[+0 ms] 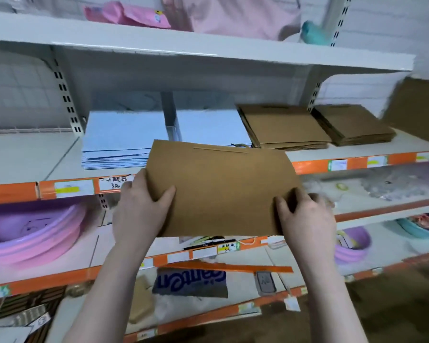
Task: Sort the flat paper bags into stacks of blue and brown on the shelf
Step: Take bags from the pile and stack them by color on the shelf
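Shop: tiered white shelving point(196, 49), orange price strips point(357, 164) with paper labels, stacked plastic basins point(30, 233).

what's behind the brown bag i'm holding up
Behind the brown bag lie the front edges of the blue stacks and the orange shelf strip; it hides their near corners.

pink basins point(30, 240) lower left, pink packets point(126, 16) on top shelf point(208, 49)
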`<action>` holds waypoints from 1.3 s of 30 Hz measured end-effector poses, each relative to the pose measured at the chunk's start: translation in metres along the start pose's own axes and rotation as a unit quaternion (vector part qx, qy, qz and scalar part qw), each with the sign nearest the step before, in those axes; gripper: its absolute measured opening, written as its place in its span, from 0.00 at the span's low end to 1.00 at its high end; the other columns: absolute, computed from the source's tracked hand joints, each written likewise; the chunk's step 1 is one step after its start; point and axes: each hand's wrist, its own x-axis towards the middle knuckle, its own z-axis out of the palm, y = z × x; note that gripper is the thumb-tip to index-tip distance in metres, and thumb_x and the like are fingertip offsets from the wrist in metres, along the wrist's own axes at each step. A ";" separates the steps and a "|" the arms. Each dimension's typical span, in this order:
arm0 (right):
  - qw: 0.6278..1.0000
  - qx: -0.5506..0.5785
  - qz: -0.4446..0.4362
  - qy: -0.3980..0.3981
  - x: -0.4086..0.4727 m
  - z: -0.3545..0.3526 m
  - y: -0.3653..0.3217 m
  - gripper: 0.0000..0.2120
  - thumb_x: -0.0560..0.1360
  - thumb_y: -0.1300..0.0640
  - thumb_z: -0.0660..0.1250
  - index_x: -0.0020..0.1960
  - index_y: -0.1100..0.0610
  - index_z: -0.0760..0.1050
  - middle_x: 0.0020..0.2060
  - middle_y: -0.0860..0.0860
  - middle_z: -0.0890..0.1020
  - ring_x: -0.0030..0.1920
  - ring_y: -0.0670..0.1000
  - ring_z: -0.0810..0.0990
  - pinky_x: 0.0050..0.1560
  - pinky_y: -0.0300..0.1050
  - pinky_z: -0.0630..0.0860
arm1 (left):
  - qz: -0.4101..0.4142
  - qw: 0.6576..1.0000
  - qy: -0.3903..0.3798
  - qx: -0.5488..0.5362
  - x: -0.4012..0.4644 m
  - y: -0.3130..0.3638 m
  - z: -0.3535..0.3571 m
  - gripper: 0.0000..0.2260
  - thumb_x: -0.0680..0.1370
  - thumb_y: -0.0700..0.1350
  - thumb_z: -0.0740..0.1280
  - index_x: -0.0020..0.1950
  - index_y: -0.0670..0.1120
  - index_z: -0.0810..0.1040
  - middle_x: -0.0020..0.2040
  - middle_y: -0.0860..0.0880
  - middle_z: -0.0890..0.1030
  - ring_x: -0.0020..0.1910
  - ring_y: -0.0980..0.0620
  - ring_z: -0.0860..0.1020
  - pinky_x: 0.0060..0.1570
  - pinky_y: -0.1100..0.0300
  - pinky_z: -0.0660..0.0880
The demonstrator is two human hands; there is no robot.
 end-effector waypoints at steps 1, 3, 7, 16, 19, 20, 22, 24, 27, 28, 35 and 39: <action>1.000 0.005 0.007 0.003 0.008 -0.001 0.012 0.19 0.77 0.47 0.61 0.56 0.62 0.74 0.52 0.63 0.76 0.55 0.63 0.72 0.53 0.52 0.66 | 0.008 1.000 -0.003 0.000 0.000 0.012 0.010 0.29 0.75 0.54 0.67 0.72 0.44 0.65 0.64 0.39 0.72 0.63 0.39 0.70 0.56 0.48 0.69; 1.000 0.001 0.018 0.003 0.026 -0.001 0.033 0.19 0.77 0.47 0.60 0.57 0.61 0.74 0.52 0.63 0.75 0.54 0.64 0.72 0.54 0.52 0.67 | 0.016 1.000 -0.011 -0.004 0.001 0.035 0.029 0.29 0.75 0.54 0.67 0.72 0.45 0.64 0.64 0.39 0.71 0.62 0.40 0.70 0.55 0.49 0.69; 1.000 -0.010 0.028 0.007 0.068 0.007 0.065 0.19 0.77 0.46 0.59 0.57 0.61 0.74 0.52 0.63 0.75 0.54 0.64 0.72 0.54 0.53 0.68 | 0.038 0.999 -0.013 -0.007 0.016 0.072 0.068 0.29 0.75 0.54 0.67 0.73 0.45 0.64 0.64 0.39 0.71 0.63 0.40 0.70 0.56 0.49 0.68; 0.999 0.031 0.036 0.010 0.196 0.029 0.112 0.18 0.77 0.46 0.60 0.57 0.60 0.74 0.52 0.63 0.75 0.56 0.64 0.71 0.55 0.51 0.66 | 0.033 0.999 -0.031 -0.025 0.077 0.154 0.161 0.30 0.75 0.55 0.66 0.73 0.47 0.62 0.61 0.41 0.70 0.59 0.39 0.72 0.54 0.50 0.69; 0.999 0.033 0.043 0.006 0.235 0.035 0.126 0.19 0.78 0.46 0.59 0.58 0.59 0.74 0.53 0.62 0.75 0.56 0.63 0.72 0.55 0.51 0.67 | 0.038 0.998 -0.034 -0.019 0.094 0.181 0.187 0.30 0.75 0.55 0.66 0.73 0.47 0.61 0.61 0.41 0.70 0.59 0.39 0.72 0.54 0.49 0.69; 0.999 0.030 0.045 -0.003 0.245 0.037 0.131 0.19 0.78 0.46 0.59 0.58 0.59 0.74 0.53 0.62 0.75 0.56 0.63 0.72 0.54 0.52 0.67 | 0.037 0.999 -0.034 -0.016 0.097 0.188 0.195 0.29 0.75 0.55 0.66 0.73 0.47 0.62 0.61 0.42 0.70 0.59 0.39 0.72 0.54 0.50 0.69; 0.998 0.042 0.041 -0.013 0.268 0.046 0.142 0.18 0.78 0.46 0.59 0.57 0.59 0.75 0.52 0.62 0.75 0.55 0.64 0.73 0.54 0.53 0.69 | 0.033 0.999 -0.034 -0.008 0.103 0.200 0.210 0.29 0.75 0.54 0.66 0.73 0.47 0.62 0.61 0.41 0.70 0.59 0.39 0.73 0.53 0.50 0.69; 0.998 0.058 0.022 -0.015 0.292 0.057 0.153 0.17 0.77 0.47 0.60 0.55 0.59 0.76 0.49 0.62 0.76 0.52 0.64 0.74 0.54 0.53 0.71 | 0.027 0.999 -0.025 0.001 0.108 0.211 0.227 0.29 0.75 0.54 0.66 0.73 0.46 0.62 0.62 0.41 0.70 0.59 0.38 0.72 0.54 0.50 0.69; 0.997 0.076 -0.017 -0.016 0.333 0.073 0.166 0.17 0.77 0.47 0.60 0.53 0.60 0.76 0.48 0.61 0.76 0.51 0.63 0.74 0.52 0.52 0.72 | 0.014 1.000 0.007 0.014 0.117 0.226 0.256 0.30 0.75 0.53 0.67 0.73 0.46 0.62 0.62 0.39 0.70 0.60 0.38 0.71 0.56 0.51 0.69; 0.997 0.073 -0.029 -0.026 0.346 0.076 0.170 0.17 0.78 0.47 0.60 0.54 0.60 0.76 0.49 0.60 0.76 0.52 0.62 0.74 0.53 0.52 0.71 | 0.005 1.000 0.018 0.019 0.119 0.231 0.264 0.30 0.75 0.53 0.67 0.73 0.45 0.62 0.62 0.39 0.70 0.60 0.38 0.71 0.56 0.51 0.68; 0.984 0.126 -0.113 -0.046 0.423 0.095 0.190 0.16 0.78 0.48 0.60 0.54 0.60 0.75 0.51 0.57 0.76 0.52 0.56 0.73 0.46 0.43 0.63 | -0.039 0.995 0.081 0.047 0.137 0.268 0.307 0.29 0.75 0.52 0.68 0.72 0.43 0.65 0.63 0.38 0.72 0.62 0.38 0.71 0.59 0.50 0.67; 0.975 0.153 -0.152 -0.056 0.451 0.108 0.187 0.16 0.78 0.49 0.61 0.53 0.62 0.75 0.50 0.60 0.75 0.51 0.59 0.73 0.47 0.45 0.66 | -0.049 0.990 0.112 0.066 0.150 0.277 0.316 0.27 0.75 0.53 0.67 0.70 0.43 0.66 0.62 0.40 0.72 0.62 0.40 0.71 0.57 0.50 0.69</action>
